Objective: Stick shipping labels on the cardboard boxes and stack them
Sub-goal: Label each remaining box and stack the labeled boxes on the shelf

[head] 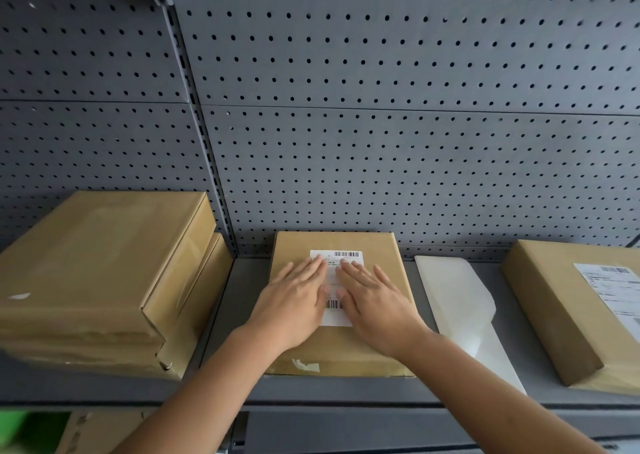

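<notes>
A flat cardboard box lies on the grey shelf in front of me. On its top sits a white shipping label with barcodes. My left hand and my right hand lie side by side on the label, fingers straight, pressing it flat. A stack of two plain boxes stands at the left. At the right lies another box that carries a label.
White backing sheets lie on the shelf between the middle box and the right box. A grey pegboard wall rises behind the shelf. Below the shelf edge, a cardboard piece and something green show at the lower left.
</notes>
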{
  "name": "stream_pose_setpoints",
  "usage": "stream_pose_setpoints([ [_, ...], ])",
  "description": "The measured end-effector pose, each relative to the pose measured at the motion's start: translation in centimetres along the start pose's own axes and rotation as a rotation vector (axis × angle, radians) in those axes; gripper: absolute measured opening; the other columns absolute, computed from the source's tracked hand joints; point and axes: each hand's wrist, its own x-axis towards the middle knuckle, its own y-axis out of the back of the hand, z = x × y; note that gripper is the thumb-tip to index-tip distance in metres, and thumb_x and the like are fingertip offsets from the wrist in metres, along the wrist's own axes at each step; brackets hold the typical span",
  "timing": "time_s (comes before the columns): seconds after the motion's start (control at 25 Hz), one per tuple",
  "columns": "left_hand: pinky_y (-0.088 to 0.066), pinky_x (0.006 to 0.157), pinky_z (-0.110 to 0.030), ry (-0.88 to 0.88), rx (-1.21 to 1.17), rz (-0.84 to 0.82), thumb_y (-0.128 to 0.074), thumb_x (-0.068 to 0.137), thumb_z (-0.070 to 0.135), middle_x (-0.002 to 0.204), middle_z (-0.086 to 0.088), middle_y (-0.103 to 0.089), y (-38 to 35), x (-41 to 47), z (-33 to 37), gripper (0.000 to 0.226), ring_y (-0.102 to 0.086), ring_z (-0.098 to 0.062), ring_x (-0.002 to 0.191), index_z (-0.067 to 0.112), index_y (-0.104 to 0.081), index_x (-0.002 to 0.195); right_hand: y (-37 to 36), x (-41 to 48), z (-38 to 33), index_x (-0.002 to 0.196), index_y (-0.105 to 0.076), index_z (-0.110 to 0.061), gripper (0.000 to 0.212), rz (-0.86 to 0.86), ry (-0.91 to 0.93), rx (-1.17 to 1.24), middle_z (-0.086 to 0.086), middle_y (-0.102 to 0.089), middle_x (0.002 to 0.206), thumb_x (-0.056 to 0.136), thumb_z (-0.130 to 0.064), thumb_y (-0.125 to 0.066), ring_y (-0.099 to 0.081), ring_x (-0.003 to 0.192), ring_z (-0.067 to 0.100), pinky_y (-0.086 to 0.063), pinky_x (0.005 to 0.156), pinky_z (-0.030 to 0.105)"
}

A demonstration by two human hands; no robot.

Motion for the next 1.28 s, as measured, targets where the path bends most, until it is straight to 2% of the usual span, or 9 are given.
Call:
stream_pose_setpoints([
  [0.08, -0.004, 0.127, -0.033, -0.036, 0.027, -0.021, -0.018, 0.109, 0.034, 0.17, 0.003, -0.005, -0.3, -0.6, 0.5, 0.057, -0.002, -0.006, 0.155, 0.016, -0.009, 0.162, -0.5, -0.6, -0.7, 0.159, -0.019, -0.02, 0.068, -0.034, 0.026, -0.02, -0.003, -0.02, 0.166, 0.1, -0.051, -0.005, -0.013, 0.153, 0.011, 0.005, 0.12, 0.029],
  [0.16, -0.005, 0.127, -0.032, -0.028, 0.046, -0.034, -0.018, 0.108, 0.036, 0.17, 0.003, -0.004, -0.6, -1.0, 0.6, 0.057, -0.001, -0.006, 0.155, 0.017, -0.008, 0.162, -0.8, -0.7, -0.8, 0.159, -0.016, -0.021, 0.059, -0.039, 0.027, -0.06, -0.003, -0.018, 0.167, 0.106, -0.045, -0.013, -0.011, 0.154, 0.011, 0.003, 0.123, 0.033],
  [0.32, -0.003, 0.127, -0.032, 0.008, 0.067, -0.024, -0.016, 0.108, 0.04, 0.17, 0.005, -0.004, -0.9, -1.2, 0.5, 0.059, 0.0, -0.005, 0.155, 0.019, -0.008, 0.162, -0.8, -1.2, 0.0, 0.159, -0.019, -0.023, 0.054, -0.039, -0.022, -0.085, -0.007, -0.017, 0.167, 0.107, -0.041, -0.021, -0.01, 0.153, 0.007, 0.001, 0.124, 0.038],
  [0.68, -0.002, 0.127, -0.032, 0.09, 0.038, -0.059, -0.012, 0.107, 0.043, 0.169, 0.007, 0.001, -0.4, -2.1, -0.5, 0.059, 0.001, -0.003, 0.154, 0.021, -0.001, 0.161, 0.5, -2.7, 1.8, 0.159, -0.018, -0.021, 0.056, -0.042, -0.137, -0.054, -0.007, -0.014, 0.167, 0.107, -0.041, -0.019, -0.006, 0.153, 0.005, 0.006, 0.123, 0.033],
  [0.8, 0.001, 0.126, -0.03, 0.053, 0.014, -0.026, -0.012, 0.107, 0.043, 0.169, 0.006, 0.002, -0.2, -2.9, 0.1, 0.06, 0.003, -0.004, 0.154, 0.02, -0.001, 0.161, 0.6, -3.1, 0.9, 0.158, -0.022, -0.017, 0.059, -0.001, -0.094, -0.027, -0.003, -0.016, 0.167, 0.105, -0.044, -0.017, -0.008, 0.153, 0.008, 0.007, 0.122, 0.03],
  [0.92, 0.003, 0.125, -0.029, -0.036, 0.018, -0.01, -0.004, 0.102, 0.045, 0.169, 0.006, 0.0, -0.2, -4.7, 1.5, 0.065, 0.004, -0.002, 0.153, 0.019, -0.005, 0.162, 0.6, -4.4, -1.0, 0.157, -0.026, -0.019, 0.07, 0.03, 0.012, -0.017, -0.004, -0.019, 0.166, 0.1, -0.052, -0.004, -0.013, 0.153, 0.009, 0.007, 0.12, 0.027],
  [1.0, 0.002, 0.126, -0.029, -0.072, 0.031, -0.016, 0.001, 0.099, 0.046, 0.169, 0.006, 0.0, -0.3, -6.0, 2.3, 0.069, 0.004, -0.002, 0.154, 0.019, -0.007, 0.162, -0.1, -5.4, -2.1, 0.158, -0.024, -0.021, 0.07, 0.025, 0.059, -0.02, -0.005, -0.019, 0.165, 0.099, -0.052, -0.002, -0.015, 0.153, 0.01, 0.003, 0.124, 0.031],
  [1.16, 0.001, 0.127, -0.034, -0.08, 0.057, -0.041, 0.016, 0.092, 0.048, 0.168, 0.003, 0.009, -0.9, -7.4, 3.1, 0.077, 0.009, -0.007, 0.154, 0.016, 0.002, 0.161, -2.0, -6.4, -2.7, 0.159, -0.019, -0.018, 0.061, 0.013, 0.065, -0.038, -0.004, -0.017, 0.165, 0.106, -0.047, -0.013, -0.01, 0.152, 0.009, -0.009, 0.125, 0.044],
  [1.28, 0.004, 0.125, -0.034, -0.064, 0.091, -0.022, 0.019, 0.092, 0.046, 0.168, 0.002, 0.009, -1.3, -7.4, 3.0, 0.077, 0.01, -0.008, 0.154, 0.016, 0.003, 0.16, -2.3, -7.0, -2.2, 0.154, -0.035, -0.019, 0.059, 0.052, 0.045, -0.15, -0.003, -0.032, 0.16, 0.107, -0.049, -0.016, -0.026, 0.148, 0.01, -0.012, 0.122, 0.046],
])
